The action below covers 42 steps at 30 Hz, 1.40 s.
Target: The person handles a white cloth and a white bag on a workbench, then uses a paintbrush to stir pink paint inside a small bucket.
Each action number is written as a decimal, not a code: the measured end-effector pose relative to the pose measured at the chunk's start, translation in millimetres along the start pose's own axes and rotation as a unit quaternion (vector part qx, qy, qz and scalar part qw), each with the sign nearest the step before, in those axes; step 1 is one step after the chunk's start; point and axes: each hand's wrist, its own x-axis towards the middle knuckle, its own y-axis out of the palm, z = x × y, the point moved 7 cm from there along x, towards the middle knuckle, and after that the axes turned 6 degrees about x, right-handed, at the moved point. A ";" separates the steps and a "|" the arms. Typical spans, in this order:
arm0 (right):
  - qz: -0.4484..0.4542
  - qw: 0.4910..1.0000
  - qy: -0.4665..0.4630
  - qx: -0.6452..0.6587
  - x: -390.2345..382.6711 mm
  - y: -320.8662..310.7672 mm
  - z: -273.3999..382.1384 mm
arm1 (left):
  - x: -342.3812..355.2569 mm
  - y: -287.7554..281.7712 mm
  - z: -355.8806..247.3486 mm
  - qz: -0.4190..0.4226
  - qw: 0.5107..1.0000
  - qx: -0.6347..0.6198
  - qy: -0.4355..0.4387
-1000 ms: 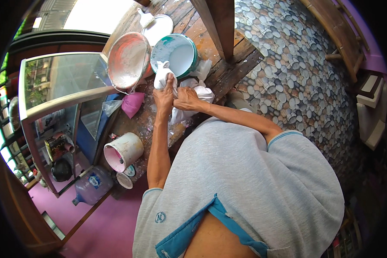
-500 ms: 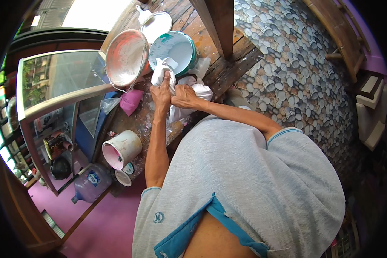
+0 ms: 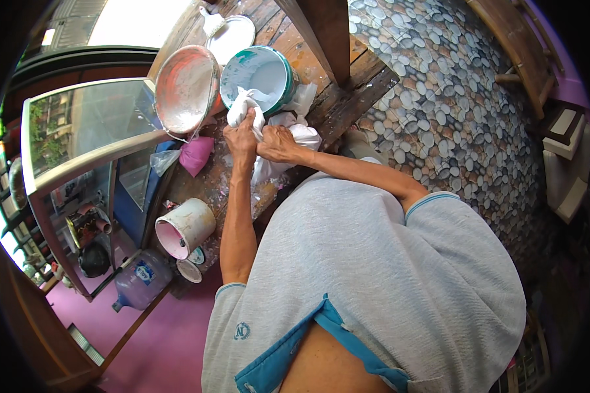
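My left hand (image 3: 241, 136) is wrapped round the twisted upper part of a white sack (image 3: 245, 101), thumb on top, at the near rim of a teal bucket (image 3: 255, 69) with pale whitish contents. Just right of it, my right hand (image 3: 276, 144) grips the same white material, fingers curled. The sack's crumpled body (image 3: 272, 169) lies below and behind my hands on the paint-spattered wooden bench (image 3: 226, 196). A reddish basin (image 3: 185, 85) coated in pale powder stands left of the bucket, with a pink bag (image 3: 195, 155) and a small clear bag (image 3: 164, 160) below it.
A white lid (image 3: 233, 39) with a brush (image 3: 212, 21) is at the back. A wooden post (image 3: 324, 42) rises right of the bucket. Left are a glass-panelled cabinet (image 3: 88, 131), a pink-stained pail (image 3: 190, 226) and a large water bottle (image 3: 141, 281). Pebble-patterned flooring (image 3: 439, 131) lies right.
The whole view has shifted slightly, so the bench and its objects appear a little further left and up. Both hands still grip the white sack at the bucket's rim.
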 end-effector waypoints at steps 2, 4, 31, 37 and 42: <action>0.003 1.000 0.002 -0.003 0.5 -0.2 -0.6 | 1.1 0.0 3.0 -0.002 1.000 0.007 0.006; 0.007 1.000 0.003 -0.006 0.9 0.5 -2.0 | 0.6 1.6 0.3 0.009 1.000 -0.004 0.025; -0.014 0.999 -0.029 -0.012 4.7 3.5 -14.1 | 3.1 5.2 9.8 -0.003 0.998 0.057 -0.040; -0.033 0.999 -0.039 -0.016 8.7 6.7 -20.9 | 3.9 7.8 13.6 -0.022 0.999 0.030 -0.036; -0.034 0.999 -0.031 -0.017 9.1 10.1 -24.3 | 3.5 5.2 13.8 -0.050 0.998 0.042 -0.015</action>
